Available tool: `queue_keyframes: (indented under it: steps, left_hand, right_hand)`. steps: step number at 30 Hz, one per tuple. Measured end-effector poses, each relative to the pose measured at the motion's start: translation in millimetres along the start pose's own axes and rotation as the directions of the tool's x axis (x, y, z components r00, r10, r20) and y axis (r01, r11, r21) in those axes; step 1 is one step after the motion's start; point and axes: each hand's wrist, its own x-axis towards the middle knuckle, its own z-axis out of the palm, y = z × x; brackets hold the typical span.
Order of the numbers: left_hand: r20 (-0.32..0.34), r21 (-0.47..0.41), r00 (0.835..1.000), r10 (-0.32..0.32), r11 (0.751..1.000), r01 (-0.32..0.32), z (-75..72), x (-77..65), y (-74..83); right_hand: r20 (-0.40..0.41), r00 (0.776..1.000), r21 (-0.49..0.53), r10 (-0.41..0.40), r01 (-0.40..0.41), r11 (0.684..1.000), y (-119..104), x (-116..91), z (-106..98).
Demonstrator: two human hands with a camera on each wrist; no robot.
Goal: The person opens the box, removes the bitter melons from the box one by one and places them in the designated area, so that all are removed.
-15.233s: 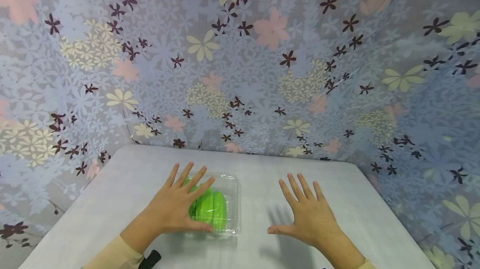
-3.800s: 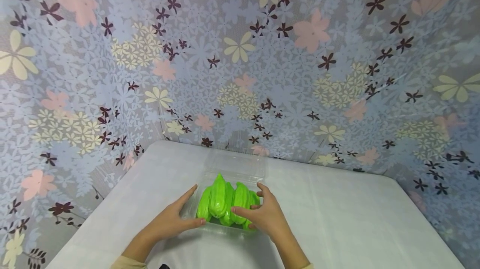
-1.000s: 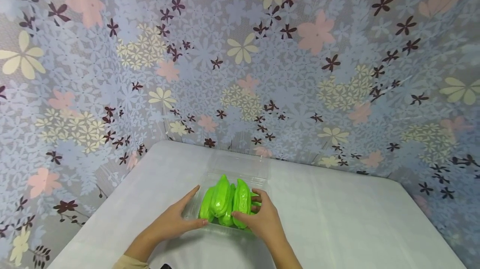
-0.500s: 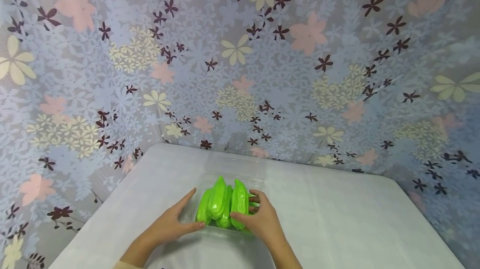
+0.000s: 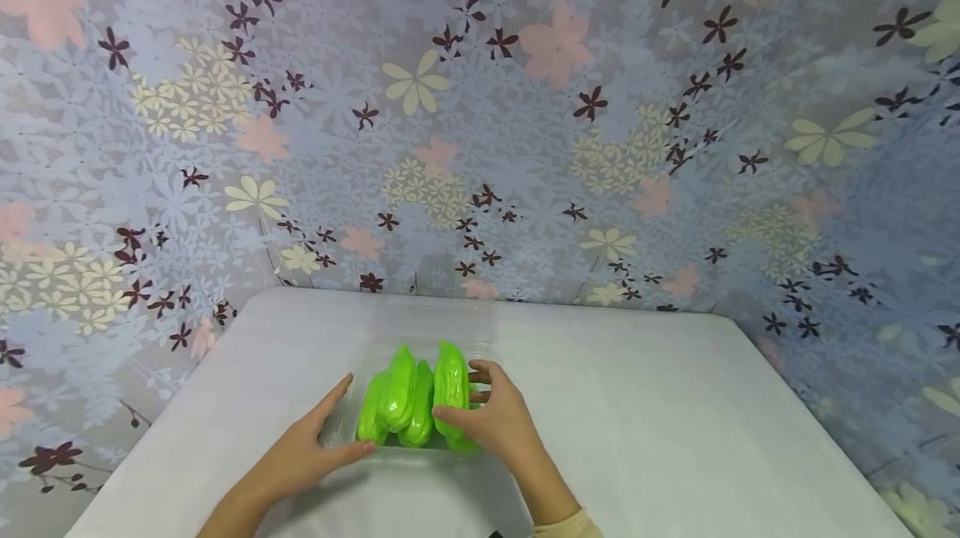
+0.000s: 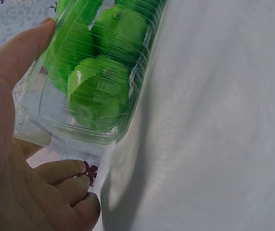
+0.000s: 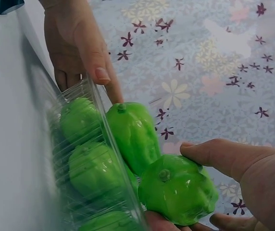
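A clear plastic box [image 5: 416,453] of glossy green, ridged, gourd-like vegetables [image 5: 401,392] sits on the table. Its lid [image 5: 442,319] lies folded back toward the wall. At the box's left corner is my left hand [image 5: 296,455], its thumb on the near rim and its fingers around the side; the left wrist view shows that thumb [image 6: 19,53] over the rim. My right hand [image 5: 502,417] grips the rightmost gourd-like vegetable [image 5: 452,379] between thumb and fingers. In the right wrist view this vegetable [image 7: 176,195] rises above the rim, beside another one leaning there.
White cloth covers the table [image 5: 660,421], which stretches away on both sides of the box. Directly behind its far edge hangs a floral-patterned backdrop [image 5: 525,146], and it also rises along both sides. A small dark object [image 5: 495,535] shows at the bottom edge.
Both hands were spread and apart from the vegetables at first, with the lid closed. Since then the lid has opened. Lately the right hand's vegetable has shifted slightly away from the others.
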Motion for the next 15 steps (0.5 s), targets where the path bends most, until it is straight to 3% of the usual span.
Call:
queue_keyframes:
  steps: [8, 15]
  left_hand:
    - [-0.012, 0.034, 1.0, 0.026, 0.999, -0.025, -9.3, -4.7, -4.2]
    - [0.002, 0.015, 1.0, 0.028, 0.999, -0.028, -3.3, 0.7, -5.3]
  right_hand:
    - [0.01, 1.0, 0.038, 0.005, -0.006, 0.999, -10, 2, 1]
    - [-0.003, 1.0, 0.045, 0.016, -0.016, 0.999, -10, 0, -8]
